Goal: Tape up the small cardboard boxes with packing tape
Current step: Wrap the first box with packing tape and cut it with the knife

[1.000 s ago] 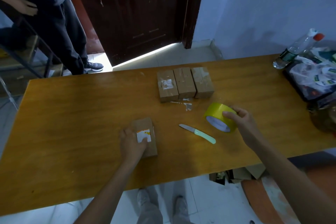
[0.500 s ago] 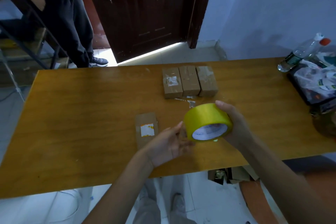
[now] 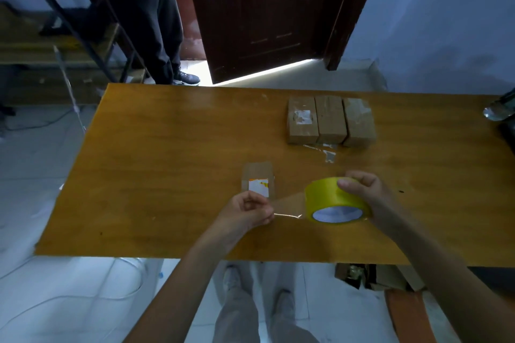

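Note:
A yellow roll of packing tape point(image 3: 331, 199) is held above the table in my right hand point(image 3: 367, 198). My left hand point(image 3: 245, 217) pinches the free end of a clear strip of tape point(image 3: 289, 205) stretched leftward from the roll. Just beyond my left hand a small cardboard box point(image 3: 257, 178) with a white and orange label lies flat on the wooden table point(image 3: 167, 161). Three more small boxes point(image 3: 330, 122) stand side by side farther back, right of centre, with tape on them.
Scraps of tape point(image 3: 324, 152) lie in front of the three boxes. A plastic bottle point(image 3: 498, 108) sits at the table's right edge. A person in dark trousers point(image 3: 156, 25) stands beyond the table's far left corner by a dark door point(image 3: 264, 8). Cardboard point(image 3: 370, 276) lies on the floor under the table.
My right hand lifted the roll off the table. My left hand left the labelled box, took the tape's end and pulled a strip out to the left. The knife is hidden from view.

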